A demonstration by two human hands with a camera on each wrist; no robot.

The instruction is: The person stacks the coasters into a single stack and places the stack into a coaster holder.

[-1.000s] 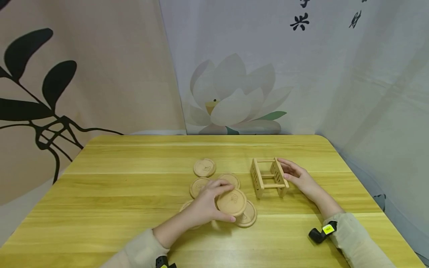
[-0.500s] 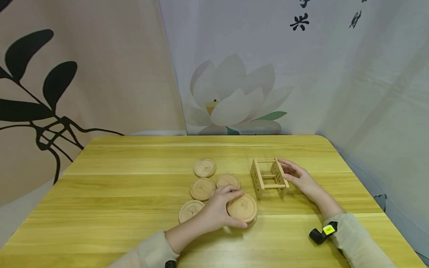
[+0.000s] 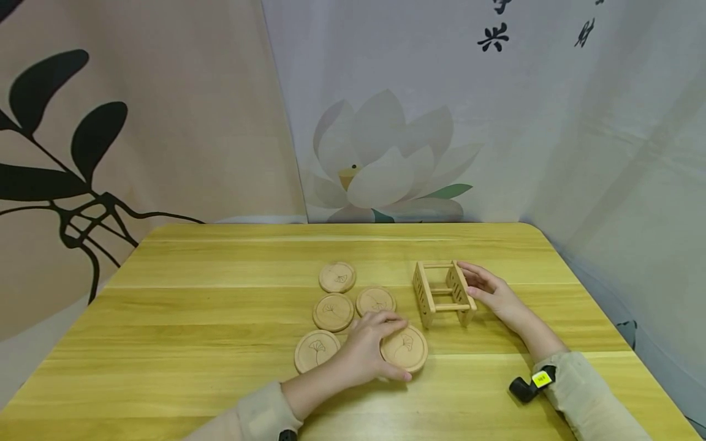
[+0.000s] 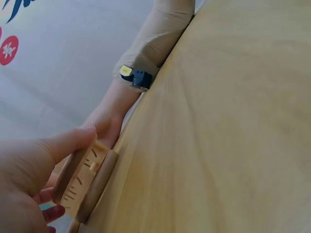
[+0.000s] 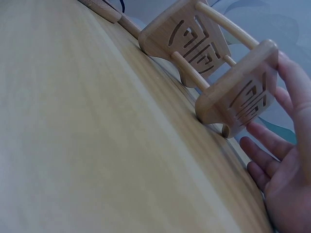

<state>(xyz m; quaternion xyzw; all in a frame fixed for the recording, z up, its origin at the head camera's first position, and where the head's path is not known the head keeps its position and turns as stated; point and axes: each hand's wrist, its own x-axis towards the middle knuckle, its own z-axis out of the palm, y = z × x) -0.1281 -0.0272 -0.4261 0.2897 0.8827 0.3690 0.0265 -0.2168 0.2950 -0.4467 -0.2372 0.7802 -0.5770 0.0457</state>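
My left hand (image 3: 366,349) grips a round wooden coaster (image 3: 404,350) by its rim, thumb at the front and fingers behind; a ginkgo leaf is carved on its top. In the left wrist view the held coaster (image 4: 69,178) stands a little above another coaster (image 4: 99,187) on the table, which is nearly hidden in the head view. My right hand (image 3: 493,297) rests with relaxed fingertips against the right end panel of a small wooden coaster rack (image 3: 426,297). The rack stands upright, with cut-out slots (image 5: 194,43) and round crossbars.
More carved coasters lie flat left of the rack: one at the back (image 3: 337,277), with several others such as a front-left coaster (image 3: 317,350) nearer my left arm. All stand on a wood-grain table (image 3: 193,324) with a printed curtain (image 3: 220,110) behind it.
My left hand has moved right and toward the table's front with the coaster, bringing it over the front-right coaster. The right hand and the rack have stayed put.
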